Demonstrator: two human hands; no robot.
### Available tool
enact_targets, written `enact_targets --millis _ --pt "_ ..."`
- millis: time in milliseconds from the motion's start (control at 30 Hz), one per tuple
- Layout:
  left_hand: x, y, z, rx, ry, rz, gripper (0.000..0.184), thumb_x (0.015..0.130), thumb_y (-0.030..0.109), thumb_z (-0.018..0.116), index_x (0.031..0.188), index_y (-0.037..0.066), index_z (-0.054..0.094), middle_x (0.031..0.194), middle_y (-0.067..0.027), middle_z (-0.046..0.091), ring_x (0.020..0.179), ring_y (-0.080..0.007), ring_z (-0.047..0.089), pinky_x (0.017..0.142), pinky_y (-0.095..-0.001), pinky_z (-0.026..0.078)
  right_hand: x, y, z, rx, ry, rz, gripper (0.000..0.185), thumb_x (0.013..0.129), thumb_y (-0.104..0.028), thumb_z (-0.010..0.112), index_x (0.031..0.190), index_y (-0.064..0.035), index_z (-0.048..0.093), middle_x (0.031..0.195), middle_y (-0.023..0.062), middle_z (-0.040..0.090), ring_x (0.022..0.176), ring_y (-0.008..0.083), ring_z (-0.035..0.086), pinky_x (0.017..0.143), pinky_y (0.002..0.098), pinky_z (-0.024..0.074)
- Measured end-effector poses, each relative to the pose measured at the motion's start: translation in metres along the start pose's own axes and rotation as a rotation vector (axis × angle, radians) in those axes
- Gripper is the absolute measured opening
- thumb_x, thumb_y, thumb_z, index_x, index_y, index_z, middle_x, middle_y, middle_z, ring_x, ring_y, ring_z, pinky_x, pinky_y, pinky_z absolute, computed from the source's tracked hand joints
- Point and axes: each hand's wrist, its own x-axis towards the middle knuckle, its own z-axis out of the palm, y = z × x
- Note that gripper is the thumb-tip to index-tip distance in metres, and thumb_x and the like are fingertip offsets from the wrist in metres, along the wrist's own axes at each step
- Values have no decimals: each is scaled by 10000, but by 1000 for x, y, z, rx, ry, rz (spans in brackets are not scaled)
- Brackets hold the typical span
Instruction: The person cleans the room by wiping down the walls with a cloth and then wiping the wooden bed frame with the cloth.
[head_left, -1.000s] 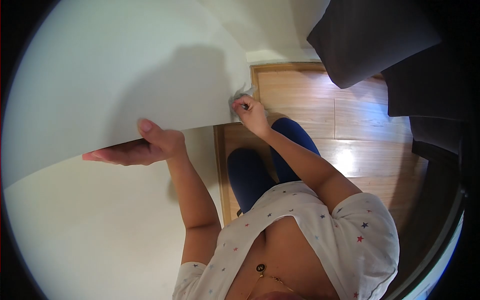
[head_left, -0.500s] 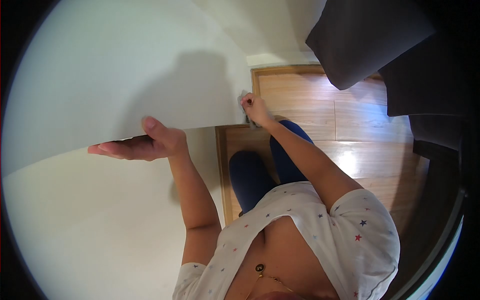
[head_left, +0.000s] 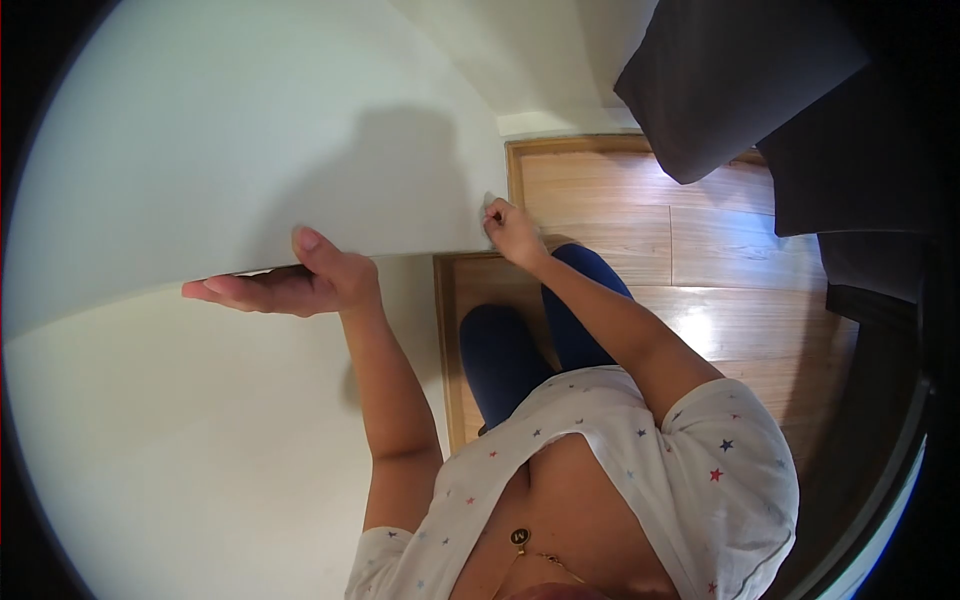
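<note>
My left hand (head_left: 290, 282) is held flat at the outer corner edge of the pale wall (head_left: 200, 150), its fingers stretched out together and the thumb apart. It holds nothing I can see. Low down by the same wall, close to the floor, my right hand (head_left: 514, 232) is closed, with the fingers curled in. A small greyish patch shows just beyond its fingertips. Whether that is a thing in the grip or a shadow, I cannot tell.
Wood-look flooring (head_left: 620, 240) with a brown border strip (head_left: 515, 165) runs along the walls. Dark grey fabric-like shapes (head_left: 740, 90) hang or stand at the upper right. My knees in blue trousers (head_left: 505, 350) are bent beside the wall corner.
My right hand has shifted slightly down and turned, and less of the grey patch by its fingers shows. My left hand stays at the wall edge, almost unmoved.
</note>
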Motion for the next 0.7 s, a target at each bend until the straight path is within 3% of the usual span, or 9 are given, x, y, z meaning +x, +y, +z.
enact_targets --millis 100,200,300,467,567,700 --pt "1 6 2 -88 -1 -56 743 874 241 572 1452 139 116 1468 -82 160 1290 -264 285 1028 -425 323 -38 -41 1 165 24 -186 104 844 -68 552 924 -3 550 785 118 590 714 224 559 664 317 439" --pt "-3 10 2 -107 4 -124 765 869 257 586 1453 132 107 1460 -90 172 1277 -271 299 1023 -427 324 -57 -27 7 182 179 -398 140 847 -84 559 950 9 544 980 167 575 851 323 574 733 357 454" --pt "-4 12 5 -126 33 -96 749 863 259 597 1446 131 144 1448 -129 207 1266 -299 320 1000 -444 355 -60 33 27 31 156 -339 168 835 -50 545 992 7 558 1123 197 505 953 384 540 794 393 457" --pt "-4 16 24 -172 66 -99 622 871 147 555 1413 154 250 1418 -118 271 1231 -315 372 930 -473 438 3 106 37 -104 59 -8 259 817 -23 478 1061 1 561 1128 228 477 989 413 520 844 444 446" --pt "-11 10 20 -133 126 -125 591 850 108 537 1387 139 290 1371 -123 332 1153 -320 445 836 -482 496 73 139 37 -209 71 62 284 800 -18 456 1061 7 565 1118 244 479 994 424 512 857 455 438" --pt "-25 13 26 -191 65 -211 626 874 233 571 1401 130 249 1446 -143 188 1251 -322 351 956 -461 413 162 140 30 -182 221 49 307 763 -3 457 1043 10 582 1108 270 478 988 440 507 843 464 438"
